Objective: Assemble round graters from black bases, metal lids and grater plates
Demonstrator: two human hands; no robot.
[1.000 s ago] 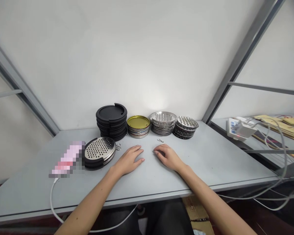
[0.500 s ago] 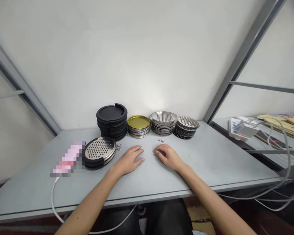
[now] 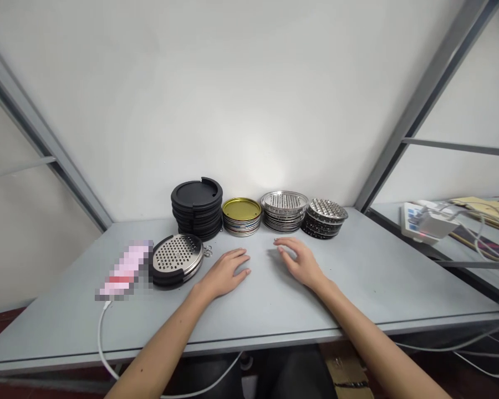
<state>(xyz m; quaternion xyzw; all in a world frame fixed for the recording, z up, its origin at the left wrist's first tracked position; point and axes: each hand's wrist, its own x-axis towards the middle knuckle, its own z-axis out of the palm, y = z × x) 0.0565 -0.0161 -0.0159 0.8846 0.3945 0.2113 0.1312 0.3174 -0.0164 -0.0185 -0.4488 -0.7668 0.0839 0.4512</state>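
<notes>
My left hand (image 3: pixel 227 272) rests palm-down on the grey table (image 3: pixel 270 310), fingers stretched and thumb apart, with nothing in it. To its left lie stacked round graters (image 3: pixel 178 254) in a black rim, with small metal clips (image 3: pixel 208 251) beside them. My right hand (image 3: pixel 301 263) reaches forward, its thumb apart from the index finger. Its fingertips cover the spot of a small metal hook, which is now mostly hidden. Behind the hands stand a stack of black rings (image 3: pixel 197 208), gold-topped round tins or lids (image 3: pixel 241 209), silver grater discs (image 3: pixel 285 210) and coarser grater discs (image 3: pixel 325 216).
A blurred pink phone-like object (image 3: pixel 127 269) with a white cable (image 3: pixel 101 338) lies at the left. A white power strip (image 3: pixel 424 221) with plugs and cables sits on the surface to the right. Metal frame posts (image 3: pixel 382 160) and a white wall border the table.
My right hand has moved forward over the small metal hook, its thumb and index finger spreading. My left hand stays on the table. The view has shifted slightly.
</notes>
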